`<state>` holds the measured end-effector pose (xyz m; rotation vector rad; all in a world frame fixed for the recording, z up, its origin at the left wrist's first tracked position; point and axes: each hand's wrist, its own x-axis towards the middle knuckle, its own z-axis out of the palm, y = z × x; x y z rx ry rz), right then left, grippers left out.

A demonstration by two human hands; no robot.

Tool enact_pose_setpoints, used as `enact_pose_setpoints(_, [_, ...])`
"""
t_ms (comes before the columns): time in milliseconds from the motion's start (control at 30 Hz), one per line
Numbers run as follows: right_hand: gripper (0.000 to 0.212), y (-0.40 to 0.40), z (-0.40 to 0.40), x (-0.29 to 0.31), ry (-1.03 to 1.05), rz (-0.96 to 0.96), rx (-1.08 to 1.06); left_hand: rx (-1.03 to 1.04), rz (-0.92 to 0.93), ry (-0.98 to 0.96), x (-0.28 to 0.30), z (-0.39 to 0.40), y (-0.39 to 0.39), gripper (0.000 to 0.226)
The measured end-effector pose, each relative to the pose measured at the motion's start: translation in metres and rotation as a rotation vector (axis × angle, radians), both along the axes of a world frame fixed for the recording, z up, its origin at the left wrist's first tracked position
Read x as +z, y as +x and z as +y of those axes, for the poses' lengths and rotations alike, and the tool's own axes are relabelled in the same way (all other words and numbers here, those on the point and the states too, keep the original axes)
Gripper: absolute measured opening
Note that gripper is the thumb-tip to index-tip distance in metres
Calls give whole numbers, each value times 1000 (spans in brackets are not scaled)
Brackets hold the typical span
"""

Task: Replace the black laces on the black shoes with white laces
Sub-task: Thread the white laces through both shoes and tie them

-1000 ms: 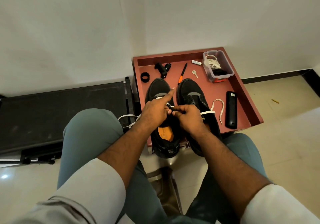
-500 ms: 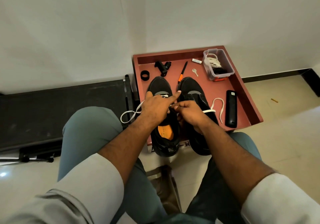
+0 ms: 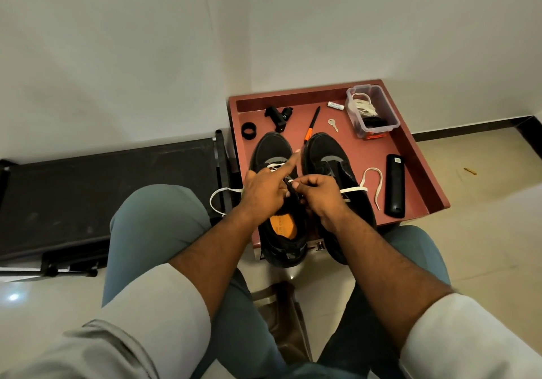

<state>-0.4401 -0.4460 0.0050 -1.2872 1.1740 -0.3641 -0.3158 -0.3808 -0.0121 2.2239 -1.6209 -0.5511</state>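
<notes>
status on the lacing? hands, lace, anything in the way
Left hand and right hand both pinching the white lace over the left shoe. Lacing unfinished, ends trailing loose. Nothing in the way.

Looks like a room corner in a home: plain white walls (image 3: 146,56) meeting glossy cream floor tiles (image 3: 484,246) with a dark skirting strip (image 3: 469,126) along the base. A low reddish-brown tray table (image 3: 416,155) holds household odds and ends: a key (image 3: 333,124), a battery (image 3: 335,106), a black remote (image 3: 395,185), a clear plastic box (image 3: 371,111) of white laces, and a pair of black shoes (image 3: 322,155). A black treadmill deck (image 3: 102,191) lies on the floor just beside the tray table.
</notes>
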Motion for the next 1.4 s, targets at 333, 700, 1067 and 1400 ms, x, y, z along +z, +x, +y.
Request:
enact_pose_setpoints(333, [10,3,2,-13,-66,45,-22,40,-325,62,13,-3,-15,72])
enact_pose_setpoints(700, [18,-5,13,-9,-246,101,101,-42,88,121,19,-2,2,97])
enact_pose_setpoints(1067, [19,-4,8,-12,-97,54,-52,-37,99,60,19,-4,-9,85])
enact_pose_setpoints(1400, [16,2,1,0,3,66,-35,61,-82,7,13,0,-6,76])
